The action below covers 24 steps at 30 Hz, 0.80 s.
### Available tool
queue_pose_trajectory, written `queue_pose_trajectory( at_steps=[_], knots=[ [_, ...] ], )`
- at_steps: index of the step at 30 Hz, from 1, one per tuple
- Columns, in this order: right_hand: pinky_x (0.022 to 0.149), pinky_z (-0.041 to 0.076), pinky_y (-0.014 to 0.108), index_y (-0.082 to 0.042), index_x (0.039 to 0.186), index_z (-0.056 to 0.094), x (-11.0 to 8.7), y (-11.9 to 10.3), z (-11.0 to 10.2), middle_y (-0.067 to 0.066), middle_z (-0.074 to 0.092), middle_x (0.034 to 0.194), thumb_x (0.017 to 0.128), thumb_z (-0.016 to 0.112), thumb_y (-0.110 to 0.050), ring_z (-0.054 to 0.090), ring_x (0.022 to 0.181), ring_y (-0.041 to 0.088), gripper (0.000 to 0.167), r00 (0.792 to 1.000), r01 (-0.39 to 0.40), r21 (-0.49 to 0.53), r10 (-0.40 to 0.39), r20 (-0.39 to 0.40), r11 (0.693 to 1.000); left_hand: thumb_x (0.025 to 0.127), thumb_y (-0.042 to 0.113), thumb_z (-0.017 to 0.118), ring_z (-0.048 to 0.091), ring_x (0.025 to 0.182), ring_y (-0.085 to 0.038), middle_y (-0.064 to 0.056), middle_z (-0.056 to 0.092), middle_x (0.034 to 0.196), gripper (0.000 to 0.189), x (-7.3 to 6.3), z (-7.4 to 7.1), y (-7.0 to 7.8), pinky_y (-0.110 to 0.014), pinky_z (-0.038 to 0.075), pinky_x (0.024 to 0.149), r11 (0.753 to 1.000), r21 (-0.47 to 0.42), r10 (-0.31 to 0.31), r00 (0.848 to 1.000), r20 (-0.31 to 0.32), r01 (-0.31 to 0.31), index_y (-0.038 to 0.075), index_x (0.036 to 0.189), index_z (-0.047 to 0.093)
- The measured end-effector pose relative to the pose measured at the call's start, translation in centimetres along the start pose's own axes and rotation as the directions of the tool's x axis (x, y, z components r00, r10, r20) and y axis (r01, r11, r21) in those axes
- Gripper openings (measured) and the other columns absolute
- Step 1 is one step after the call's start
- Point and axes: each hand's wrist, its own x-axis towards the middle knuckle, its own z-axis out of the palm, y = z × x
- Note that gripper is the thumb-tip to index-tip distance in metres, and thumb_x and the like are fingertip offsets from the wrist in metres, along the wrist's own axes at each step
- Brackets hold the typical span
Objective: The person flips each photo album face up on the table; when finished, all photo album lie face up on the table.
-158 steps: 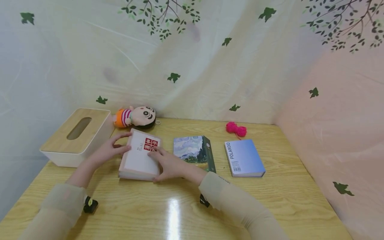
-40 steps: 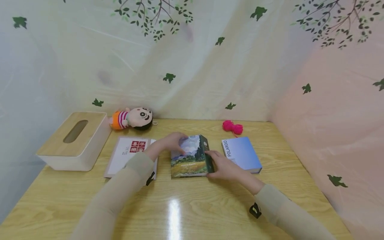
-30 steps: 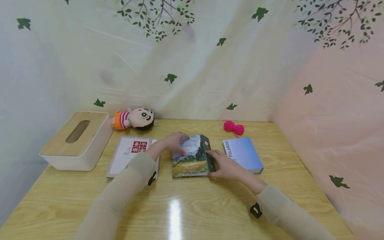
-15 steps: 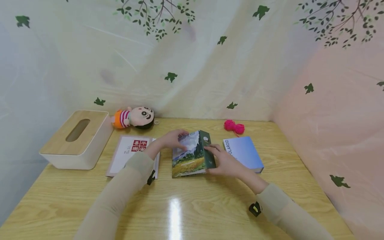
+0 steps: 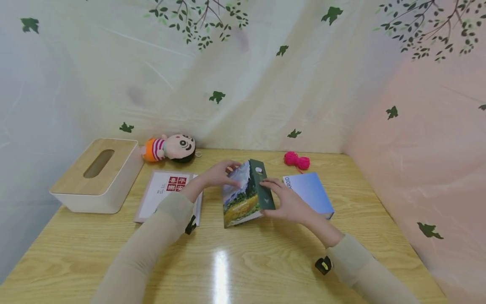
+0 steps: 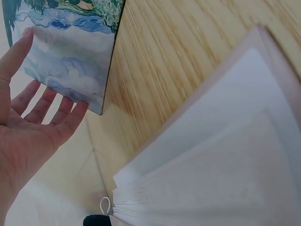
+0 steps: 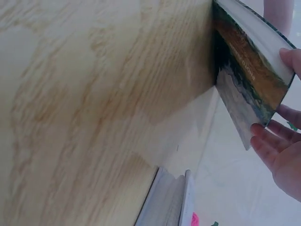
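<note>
Leaning between the side edges of the counter (image 5: 281, 266), the book (image 5: 243, 207) is probably needing two supports: left hand (image 5: 218, 174) fingers are grasping its far edge, right hand (image 5: 286, 202) fingers its raised side.

In my head view the left sleeve (image 5: 152, 238) hides the near right part of the white book (image 5: 155, 196), and the right hand (image 5: 286, 203) covers some of the blue book (image 5: 314, 195). The small print on the painted book (image 5: 242, 202) blurs for me. My left wrist camera crops the doll (image 6: 96, 220); my right one clips the yarn (image 7: 195, 219).
</note>
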Motion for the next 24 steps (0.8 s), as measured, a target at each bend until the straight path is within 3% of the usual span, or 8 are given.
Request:
queue_pose_trajectory(
  at_steps=[7, 19, 24],
  knots=[
    [0.095, 0.046, 0.051, -0.017, 0.138, 0.048, 0.0, -0.3, -0.6, 0.006, 0.04, 0.144, 0.076, 0.074, -0.045, 0.045, 0.126, 0.031, 0.073, 0.999, 0.035, 0.003, -0.035, -0.041, 0.999, 0.076, 0.031, 0.079, 0.049, 0.119, -0.031, -0.012, 0.049, 0.133, 0.079, -0.3, 0.0, 1.0, -0.042, 0.045, 0.097, 0.999, -0.046, 0.011, 1.0, -0.024, -0.012, 0.012, 0.142, 0.04],
    [0.092, 0.048, 0.044, -0.02, 0.136, 0.051, 0.0, -0.7, -1.5, 0.001, 0.041, 0.143, 0.073, 0.077, -0.044, 0.048, 0.122, 0.026, 0.072, 0.993, 0.085, 0.014, -0.084, -0.081, 0.996, 0.077, 0.022, 0.079, 0.047, 0.122, -0.033, -0.013, 0.047, 0.134, 0.079, -0.4, 0.0, 2.2, -0.05, 0.04, 0.103, 0.984, -0.155, 0.077, 0.995, -0.07, -0.087, 0.015, 0.144, 0.037],
    [0.091, 0.048, 0.043, -0.02, 0.136, 0.051, -0.1, -1.0, -1.9, 0.0, 0.041, 0.143, 0.074, 0.078, -0.043, 0.048, 0.121, 0.025, 0.072, 0.991, 0.105, 0.029, -0.102, -0.083, 0.994, 0.078, 0.025, 0.078, 0.046, 0.125, -0.031, -0.011, 0.045, 0.137, 0.079, -0.4, 0.1, 2.6, -0.047, 0.041, 0.102, 0.977, -0.178, 0.098, 0.989, -0.108, -0.116, 0.019, 0.144, 0.036]
  ],
)
